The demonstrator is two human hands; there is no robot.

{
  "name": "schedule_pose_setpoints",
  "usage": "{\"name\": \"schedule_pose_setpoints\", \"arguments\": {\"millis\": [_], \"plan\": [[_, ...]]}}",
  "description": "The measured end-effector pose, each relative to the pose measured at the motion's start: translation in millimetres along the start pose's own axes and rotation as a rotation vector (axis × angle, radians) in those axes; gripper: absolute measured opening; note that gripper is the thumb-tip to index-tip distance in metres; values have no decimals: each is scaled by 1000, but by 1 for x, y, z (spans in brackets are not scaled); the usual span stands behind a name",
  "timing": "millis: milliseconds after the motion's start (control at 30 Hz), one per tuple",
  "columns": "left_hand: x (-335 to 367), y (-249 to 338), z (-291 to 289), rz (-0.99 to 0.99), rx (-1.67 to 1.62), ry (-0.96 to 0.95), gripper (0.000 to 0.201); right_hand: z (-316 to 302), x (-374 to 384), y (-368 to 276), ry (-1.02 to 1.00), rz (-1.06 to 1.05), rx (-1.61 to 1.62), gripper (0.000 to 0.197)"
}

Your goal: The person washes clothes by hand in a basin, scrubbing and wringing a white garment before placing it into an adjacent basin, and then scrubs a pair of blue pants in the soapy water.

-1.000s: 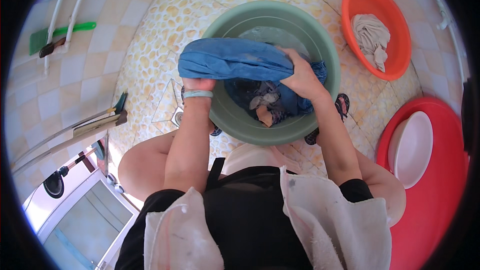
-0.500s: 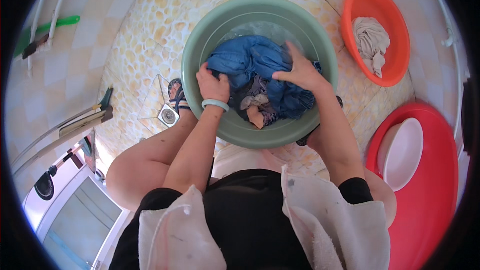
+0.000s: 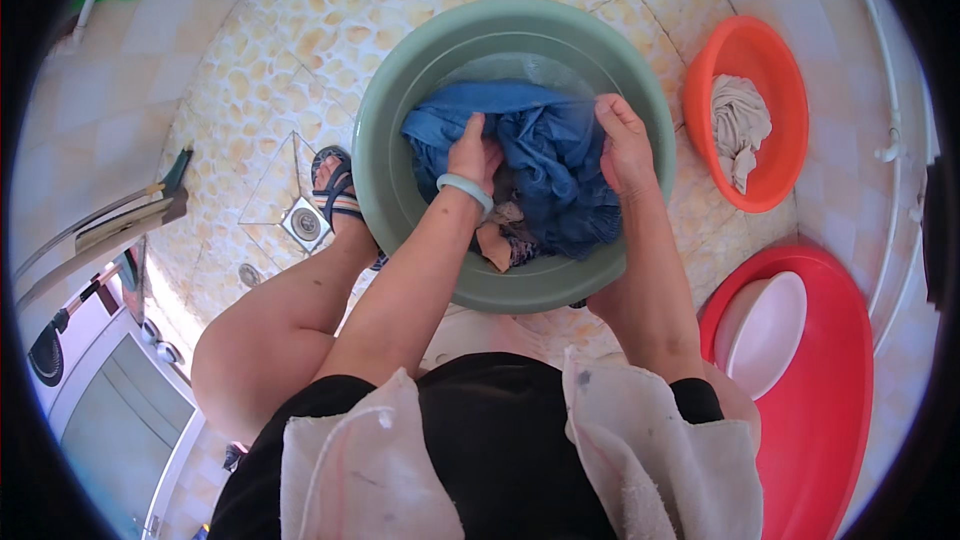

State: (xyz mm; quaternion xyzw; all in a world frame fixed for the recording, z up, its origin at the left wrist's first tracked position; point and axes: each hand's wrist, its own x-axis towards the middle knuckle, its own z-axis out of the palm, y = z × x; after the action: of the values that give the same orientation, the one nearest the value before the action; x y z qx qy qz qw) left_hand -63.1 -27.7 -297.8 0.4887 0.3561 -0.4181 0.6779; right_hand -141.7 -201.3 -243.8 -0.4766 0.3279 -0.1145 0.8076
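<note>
A round green basin [image 3: 368, 140] with water in it stands on the floor before me. In it lies a wet blue garment [image 3: 540, 150], bunched, with its top edge pulled into a line. My right hand [image 3: 626, 145] pinches that edge at the basin's right side. My left hand [image 3: 472, 158], wearing a pale bracelet at the wrist, grips the garment left of the middle, thumb on top and fingers partly hidden in the folds. Below them, a patterned dark cloth with a tan part [image 3: 494, 246] pokes out from under the blue fabric.
At the right stands an orange basin [image 3: 697, 110] holding a twisted beige cloth [image 3: 740, 120]. Nearer me is a large red tub [image 3: 820, 430] with a white basin [image 3: 775, 330] inside. A floor drain [image 3: 303, 223] is near my left foot; long-handled tools [image 3: 110, 225] lean at the left wall.
My left hand has moved right and inward over the garment. My right hand has closed on its edge and shifted right; the fabric's top edge is now stretched straighter. The view has shifted slightly.
</note>
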Motion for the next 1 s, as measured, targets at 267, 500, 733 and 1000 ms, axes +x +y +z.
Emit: {"name": "schedule_pose_setpoints", "arguments": {"millis": [267, 500, 733, 1000], "plan": [[7, 17, 19, 19, -348, -164, 58, 0, -2, 3, -105, 160, 190, 13], [-8, 41, 15, -3, -401, -383, 43, 15, -3, -4, -58, 179, 30, 15], [-9, 42, 10, 25, -417, -416, 41, 21, 2, -11, -101, 116, -425, 21], [-11, 43, 4, 19, -441, -490, 43, 46, 1, -10, -163, 88, -578, 16]]}}
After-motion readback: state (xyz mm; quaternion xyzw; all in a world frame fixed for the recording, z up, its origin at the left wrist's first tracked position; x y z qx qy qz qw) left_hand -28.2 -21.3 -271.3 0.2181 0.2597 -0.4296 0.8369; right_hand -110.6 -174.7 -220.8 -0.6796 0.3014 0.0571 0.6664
